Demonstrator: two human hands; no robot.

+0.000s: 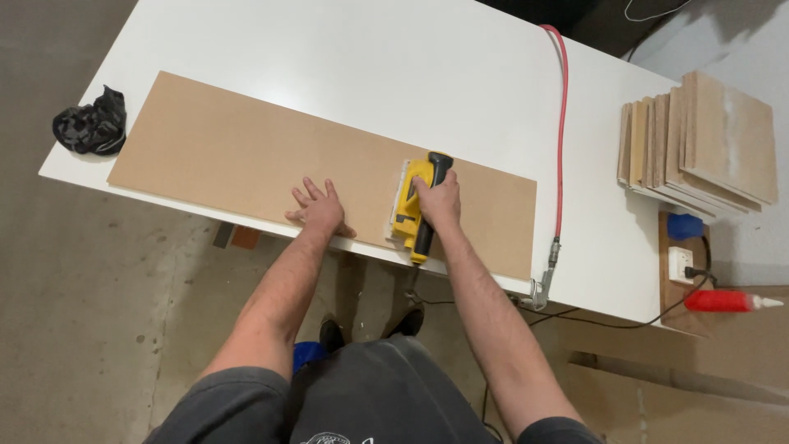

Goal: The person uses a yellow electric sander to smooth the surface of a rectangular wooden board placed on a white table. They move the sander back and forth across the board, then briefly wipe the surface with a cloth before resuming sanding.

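Observation:
A long brown fibreboard panel (246, 156) lies flat on a white table (370, 57). My left hand (316, 207) rests flat on the panel near its front edge, fingers spread. My right hand (440, 201) grips the handle of a yellow and black power sander (415, 205), which sits on the panel just right of my left hand.
A red hose (561, 131) runs along the table's right side to a metal fitting (538, 289). A black cloth (92, 123) lies at the table's left end. Stacked brown boards (707, 144), a wall socket (680, 263) and a red glue bottle (723, 301) are at the right.

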